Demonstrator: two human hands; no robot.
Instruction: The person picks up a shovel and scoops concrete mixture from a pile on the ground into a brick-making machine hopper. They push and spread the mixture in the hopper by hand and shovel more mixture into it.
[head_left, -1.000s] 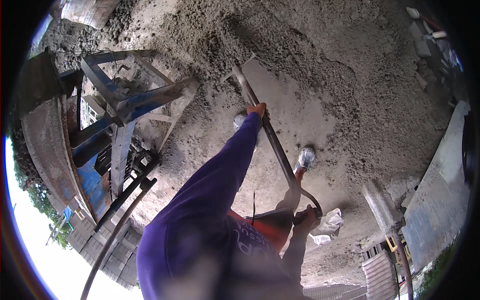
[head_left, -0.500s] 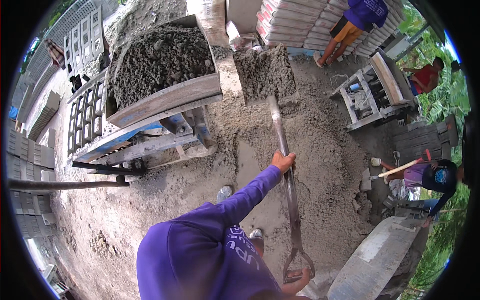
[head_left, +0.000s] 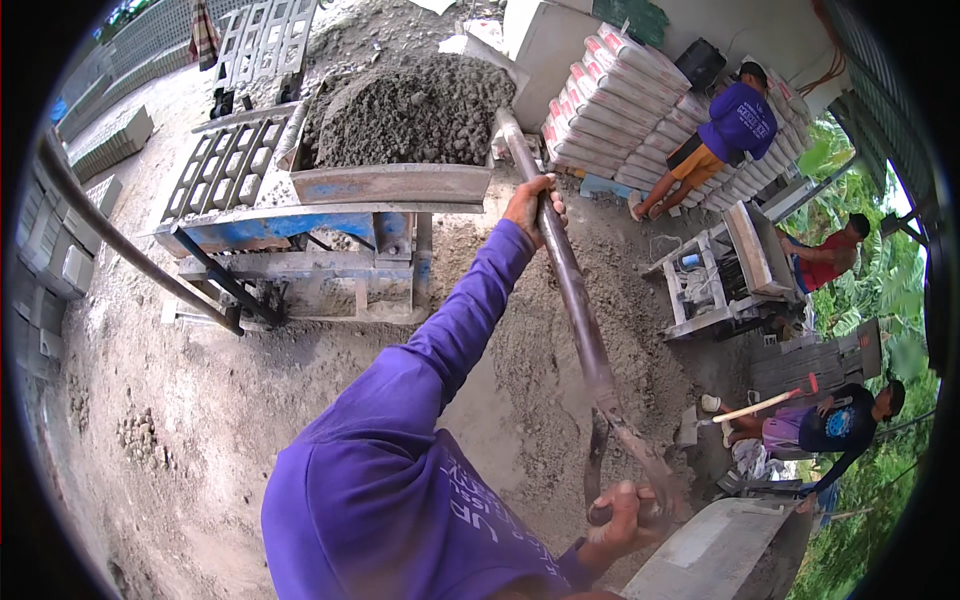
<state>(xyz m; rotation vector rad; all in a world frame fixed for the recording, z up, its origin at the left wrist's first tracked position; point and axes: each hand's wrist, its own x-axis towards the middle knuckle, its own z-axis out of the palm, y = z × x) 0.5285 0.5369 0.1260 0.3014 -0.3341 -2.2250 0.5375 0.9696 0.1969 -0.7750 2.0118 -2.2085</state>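
Observation:
A long-shafted shovel (head_left: 574, 290) slants across the middle, its metal shaft running up to a large tray (head_left: 390, 186) heaped with grey, damp concrete mix (head_left: 400, 110). My left hand (head_left: 535, 210) is wrapped round the upper shaft. Lower down, my right hand (head_left: 622, 515) grips the crossbar of the D-shaped handle. The blade end reaches over the tray's right side, where it blends with the grey mix, so its outline is hard to make out.
The tray tops a blue-and-grey machine frame (head_left: 390, 262), with a block mould (head_left: 225, 170) on its left. A metal bar (head_left: 140, 235) juts out at left. Stacked sacks (head_left: 625, 110) stand at the back. Co-workers (head_left: 738, 120) are at the back and right, near a wheelbarrow-like metal sheet (head_left: 710, 550).
The shovel, loaded with mix before, has swung up and left from above the ground to the tray. Both hands moved up with it. The whole view has shifted too.

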